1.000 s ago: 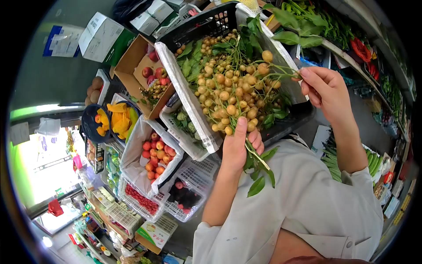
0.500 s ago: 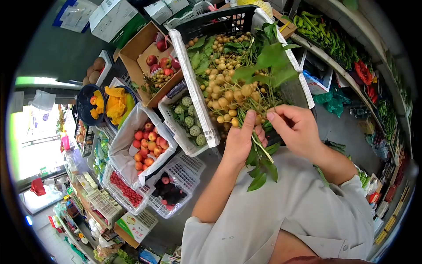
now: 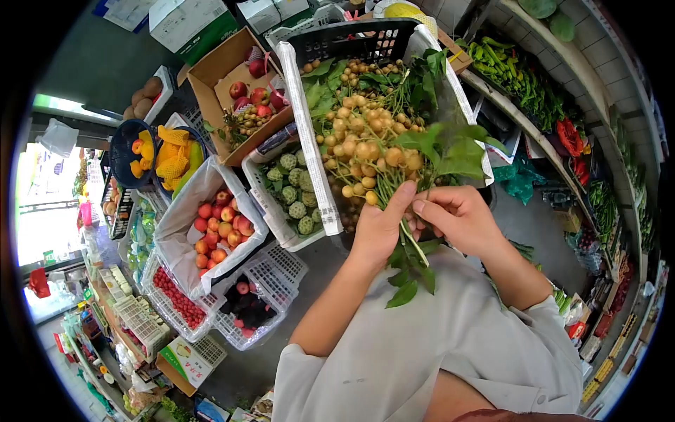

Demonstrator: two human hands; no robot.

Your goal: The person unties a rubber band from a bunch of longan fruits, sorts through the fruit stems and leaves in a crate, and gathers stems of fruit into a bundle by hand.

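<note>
A bunch of small round yellow-brown fruit point(image 3: 369, 141) hangs over the near part of a black crate point(image 3: 337, 46) whose side rims are wrapped in white. My left hand point(image 3: 383, 221) is closed around the bunch's green stems, with leaves point(image 3: 404, 278) sticking out below it. Close beside it, my right hand point(image 3: 453, 214) pinches at the stems, its thumb and fingers together. A leafy sprig point(image 3: 450, 151) stands up above my right hand, over the crate. More of the same fruit and leaves lie inside the crate.
Left of the crate are a basket of green knobbly fruit point(image 3: 295, 190), a cardboard box of apples point(image 3: 204, 70), a lined crate of red-orange fruit point(image 3: 221, 228) and a basket of red berries point(image 3: 176, 299). Shelves with green peppers point(image 3: 510, 77) run along the right.
My right hand has come in from the far right to the stems beside my left hand, bringing a leafy sprig over the crate. The camera view has shifted slightly.
</note>
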